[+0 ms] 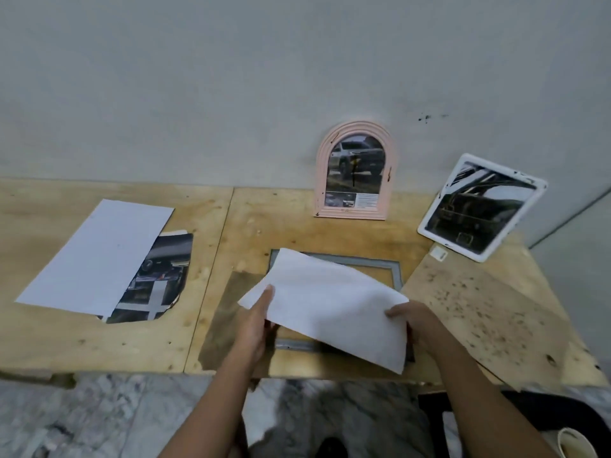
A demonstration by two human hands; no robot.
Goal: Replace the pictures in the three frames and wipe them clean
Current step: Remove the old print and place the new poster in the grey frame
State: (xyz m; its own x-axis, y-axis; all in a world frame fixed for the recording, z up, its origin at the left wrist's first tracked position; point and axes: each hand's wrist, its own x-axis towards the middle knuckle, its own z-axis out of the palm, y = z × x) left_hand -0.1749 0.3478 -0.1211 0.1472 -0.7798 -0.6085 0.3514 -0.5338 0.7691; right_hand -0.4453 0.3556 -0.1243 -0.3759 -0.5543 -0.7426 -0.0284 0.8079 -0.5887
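A grey rectangular frame [380, 262] lies flat on the plywood table [99, 345], mostly covered by a white sheet [334, 305] that both hands hold above it. My left hand [256, 320] holds the sheet's left edge with its fingers up along it. My right hand [413, 320] pinches the sheet's right edge. A pink arched frame [320, 180] with a car picture leans on the wall. A white frame [429, 226] with a dark picture leans at the right. Both frames carry dark smudges.
At the left lie a white sheet [96, 256] and a cut-out car picture [158, 279] partly under it. A speckled board [489, 312] lies at the right. A cup [575, 444] and a dark chair [562, 411] sit below the table's front edge.
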